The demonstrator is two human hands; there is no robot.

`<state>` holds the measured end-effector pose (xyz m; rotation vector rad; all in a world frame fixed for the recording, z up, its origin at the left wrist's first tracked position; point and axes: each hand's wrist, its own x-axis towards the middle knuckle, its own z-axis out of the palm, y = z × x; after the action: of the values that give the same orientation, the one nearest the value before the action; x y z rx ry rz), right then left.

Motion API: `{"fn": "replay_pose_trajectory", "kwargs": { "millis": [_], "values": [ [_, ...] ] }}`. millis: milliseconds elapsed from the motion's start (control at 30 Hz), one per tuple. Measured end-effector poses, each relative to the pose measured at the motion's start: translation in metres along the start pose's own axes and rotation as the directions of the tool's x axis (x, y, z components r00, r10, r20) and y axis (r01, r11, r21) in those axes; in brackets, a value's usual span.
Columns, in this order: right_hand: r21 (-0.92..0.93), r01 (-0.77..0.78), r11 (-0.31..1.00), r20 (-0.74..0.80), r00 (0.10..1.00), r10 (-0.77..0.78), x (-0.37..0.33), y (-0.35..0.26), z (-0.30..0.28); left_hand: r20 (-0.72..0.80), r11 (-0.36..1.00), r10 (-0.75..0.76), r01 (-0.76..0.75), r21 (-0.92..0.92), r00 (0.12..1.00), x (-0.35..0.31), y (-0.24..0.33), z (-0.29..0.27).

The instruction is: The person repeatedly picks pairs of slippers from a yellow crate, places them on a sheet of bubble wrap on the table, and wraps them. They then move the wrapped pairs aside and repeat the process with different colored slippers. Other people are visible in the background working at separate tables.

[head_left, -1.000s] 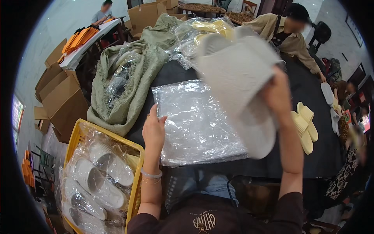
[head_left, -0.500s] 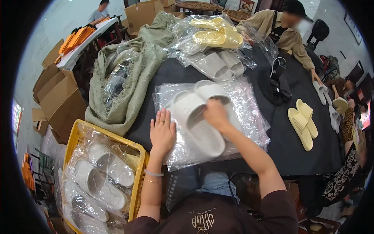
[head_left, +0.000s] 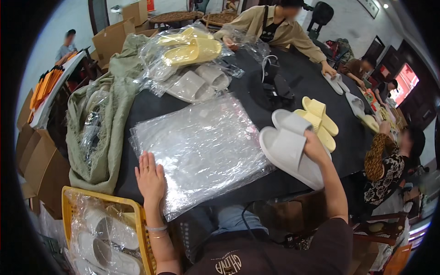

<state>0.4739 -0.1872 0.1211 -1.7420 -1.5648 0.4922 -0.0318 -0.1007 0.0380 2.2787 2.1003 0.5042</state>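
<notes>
The right hand (head_left: 314,145) grips 2 pale-gray slide sandals (head_left: 286,141) near 2 yellow slides (head_left: 315,106). The left hand (head_left: 150,179) lies flat, outstretched, at the edge of clear plastic bags (head_left: 206,151).

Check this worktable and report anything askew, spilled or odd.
Slightly askew: the stack of clear plastic bags at the person's left hand has uneven edges, with layers fanning out at its far-left corner instead of lining up. No spill shows on the black table.

Grey slippers (head_left: 285,149) and right hand (head_left: 315,147) now over from the middle of clear bags (head_left: 206,146) to beside yellow slippers (head_left: 314,120)
</notes>
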Motion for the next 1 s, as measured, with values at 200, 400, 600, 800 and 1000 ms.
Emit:
{"fn": "replay_pose_trajectory", "kwargs": {
  "millis": [200,400,600,800,1000],
  "values": [
    [-0.167,-0.09,0.982,-0.181,0.982,0.059,-0.014,0.083,-0.021,0.002,1.0,0.025,-0.025,0.007,1.0,0.0,0.001,0.002],
    [-0.685,-0.443,0.578,-0.569,0.821,-0.045,0.065,0.171,-0.049,0.003,1.0,0.022,-0.022,0.011,1.0,-0.003,-0.004,-0.006],
    [-0.333,-0.795,0.507,-0.821,0.509,0.258,0.102,0.275,-0.11,-0.022,0.999,0.042,-0.041,0.029,0.999,0.008,0.004,0.001],
    [-0.425,-0.644,0.637,-0.646,0.708,0.285,0.131,0.25,-0.112,-0.019,0.999,0.013,-0.014,-0.042,1.0,-0.005,0.0,-0.013],
    [-0.611,-0.185,0.77,-0.577,0.769,-0.274,0.084,0.169,-0.039,-0.004,0.995,0.057,-0.057,-0.076,0.998,-0.007,-0.003,-0.01]
  ]
}}
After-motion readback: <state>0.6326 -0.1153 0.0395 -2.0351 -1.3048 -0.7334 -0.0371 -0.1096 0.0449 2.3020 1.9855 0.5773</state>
